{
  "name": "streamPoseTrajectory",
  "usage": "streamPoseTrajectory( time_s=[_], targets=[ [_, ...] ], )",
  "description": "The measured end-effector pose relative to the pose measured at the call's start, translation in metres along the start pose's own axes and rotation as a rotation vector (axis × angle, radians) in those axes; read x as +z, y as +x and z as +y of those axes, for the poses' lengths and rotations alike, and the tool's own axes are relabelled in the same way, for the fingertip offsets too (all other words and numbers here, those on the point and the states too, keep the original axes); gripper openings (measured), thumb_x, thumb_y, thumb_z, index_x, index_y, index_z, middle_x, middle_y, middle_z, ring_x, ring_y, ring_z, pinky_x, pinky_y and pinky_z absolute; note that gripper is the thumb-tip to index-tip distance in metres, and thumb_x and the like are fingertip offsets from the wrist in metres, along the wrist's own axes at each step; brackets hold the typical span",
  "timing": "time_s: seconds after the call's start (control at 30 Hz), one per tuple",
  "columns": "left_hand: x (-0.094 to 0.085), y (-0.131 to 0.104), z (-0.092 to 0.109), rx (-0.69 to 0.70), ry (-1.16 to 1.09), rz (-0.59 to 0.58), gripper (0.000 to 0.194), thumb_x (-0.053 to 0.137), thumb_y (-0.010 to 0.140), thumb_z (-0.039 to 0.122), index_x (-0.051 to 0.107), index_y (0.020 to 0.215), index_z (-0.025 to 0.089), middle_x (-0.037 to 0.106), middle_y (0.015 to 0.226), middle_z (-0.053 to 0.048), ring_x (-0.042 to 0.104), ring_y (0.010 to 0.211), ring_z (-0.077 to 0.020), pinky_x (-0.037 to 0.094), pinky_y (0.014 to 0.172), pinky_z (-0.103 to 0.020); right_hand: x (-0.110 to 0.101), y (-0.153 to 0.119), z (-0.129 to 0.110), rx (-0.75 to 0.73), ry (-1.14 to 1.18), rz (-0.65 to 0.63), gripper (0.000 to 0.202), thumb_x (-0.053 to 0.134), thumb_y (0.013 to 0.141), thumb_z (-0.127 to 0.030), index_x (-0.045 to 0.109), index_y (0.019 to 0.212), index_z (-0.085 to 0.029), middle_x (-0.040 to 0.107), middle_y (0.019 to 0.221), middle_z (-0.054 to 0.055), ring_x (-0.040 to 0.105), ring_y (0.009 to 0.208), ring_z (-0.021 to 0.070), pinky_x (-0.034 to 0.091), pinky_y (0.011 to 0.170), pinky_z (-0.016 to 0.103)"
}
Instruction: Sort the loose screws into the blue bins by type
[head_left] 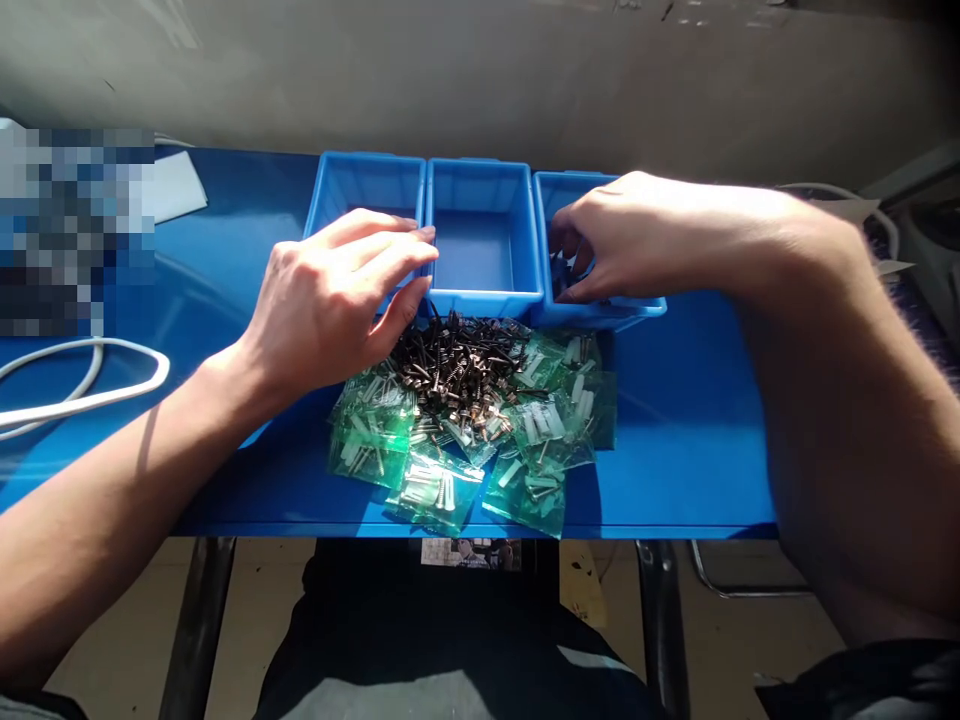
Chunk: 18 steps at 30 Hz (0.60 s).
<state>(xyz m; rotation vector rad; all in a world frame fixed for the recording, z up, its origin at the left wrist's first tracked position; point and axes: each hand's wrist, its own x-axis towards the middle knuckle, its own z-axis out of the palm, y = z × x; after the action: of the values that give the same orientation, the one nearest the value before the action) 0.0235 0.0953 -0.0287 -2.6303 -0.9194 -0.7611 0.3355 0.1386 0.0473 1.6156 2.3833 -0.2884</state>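
Three blue bins stand side by side at the back of the table. My left hand (345,290) hovers over the front of the left bin (370,165), its fingers apart and its fingertips near the wall of the middle bin (484,300). Inside the right bin (600,315) are the fingers of my right hand (607,240), curled near small dark items; what they hold, if anything, is hidden. In front of the bins lies a pile of dark screws (457,370), with green plastic bags (435,490) of screws and white plugs around and under it.
A white cable (97,395) loops over the left side of the blue table (675,450). Behind it are a white paper (176,187) and a pixelated area. A grey wall (450,80) rises behind the bins. My legs are below the table's front edge.
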Motion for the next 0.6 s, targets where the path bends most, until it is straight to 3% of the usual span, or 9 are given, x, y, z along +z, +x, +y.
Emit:
streamPoseTrajectory(
  time_s=[0.1, 0.23, 0.43, 0.6],
  targets=[
    [0.000, 0.001, 0.001, 0.010, 0.016, 0.013, 0.029, 0.058, 0.117, 0.030, 0.072, 0.141, 0.021, 0.081, 0.141, -0.004, 0.079, 0.135, -0.0262, 0.075, 0.103, -0.045, -0.003, 0.000, -0.006, -0.010, -0.082, -0.071, 0.016, 0.086, 0.089, -0.030, 0.083, 0.105, -0.026, 0.082, 0.096, 0.003, 0.072, 0.073, 0.0235, 0.055, 0.063, 0.038],
    [-0.001, 0.001, 0.001, 0.029, 0.015, 0.018, 0.029, 0.058, 0.117, 0.030, 0.071, 0.140, 0.021, 0.081, 0.141, -0.006, 0.080, 0.133, -0.0287, 0.076, 0.099, -0.048, -0.002, 0.000, -0.009, 0.004, -0.046, -0.046, 0.013, 0.083, 0.090, -0.029, 0.082, 0.102, -0.025, 0.082, 0.095, 0.005, 0.071, 0.071, 0.0223, 0.053, 0.059, 0.036],
    [0.000, 0.000, 0.001, 0.002, 0.023, 0.006, 0.026, 0.059, 0.117, 0.030, 0.071, 0.139, 0.022, 0.081, 0.142, -0.003, 0.078, 0.136, -0.0253, 0.074, 0.103, -0.043, 0.002, 0.000, -0.013, 0.002, -0.026, -0.034, 0.008, 0.079, 0.086, -0.025, 0.078, 0.094, -0.022, 0.081, 0.091, 0.007, 0.067, 0.066, 0.0204, 0.049, 0.057, 0.034],
    [0.000, 0.001, 0.002, 0.018, 0.033, 0.020, 0.024, 0.058, 0.118, 0.029, 0.071, 0.136, 0.018, 0.082, 0.140, -0.006, 0.080, 0.132, -0.0278, 0.075, 0.100, -0.044, -0.005, 0.000, -0.006, 0.028, 0.010, -0.011, 0.013, 0.081, 0.086, -0.024, 0.080, 0.100, -0.023, 0.082, 0.092, 0.005, 0.070, 0.070, 0.0201, 0.052, 0.061, 0.033]
  ],
)
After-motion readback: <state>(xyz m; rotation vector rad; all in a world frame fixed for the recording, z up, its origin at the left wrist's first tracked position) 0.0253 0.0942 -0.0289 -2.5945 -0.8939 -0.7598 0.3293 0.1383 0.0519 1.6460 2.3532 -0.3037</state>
